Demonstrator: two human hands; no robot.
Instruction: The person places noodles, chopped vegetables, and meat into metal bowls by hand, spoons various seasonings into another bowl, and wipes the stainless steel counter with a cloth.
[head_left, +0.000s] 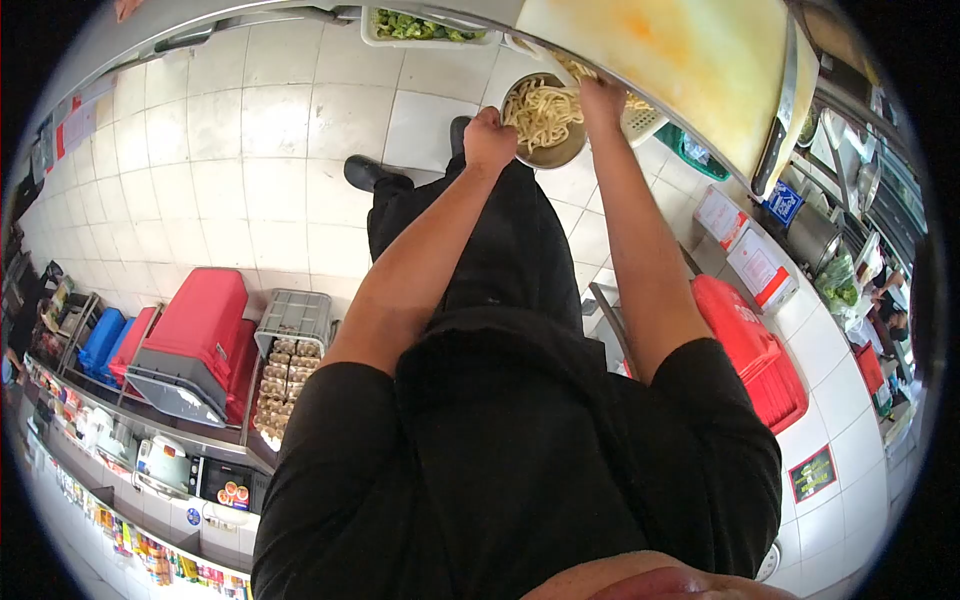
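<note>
A round metal bowl (560,156) full of thick, pale yellow strips that look like noodles (542,112) is at the top centre, above the tiled floor. My left hand (490,141) is closed at the bowl's left rim. On the other side, my right hand (602,104) is curled near the bowl's upper right edge; what its fingers hold is hidden. Beside and partly behind it sits a pale perforated basket (643,122) with more of the same strips.
A white cutting board (660,60) with a knife (778,130) lies on the counter at upper right. A tray of chopped greens (425,27) is at the top. Red bins (205,305), egg trays (285,385) and a red crate (750,350) stand around me.
</note>
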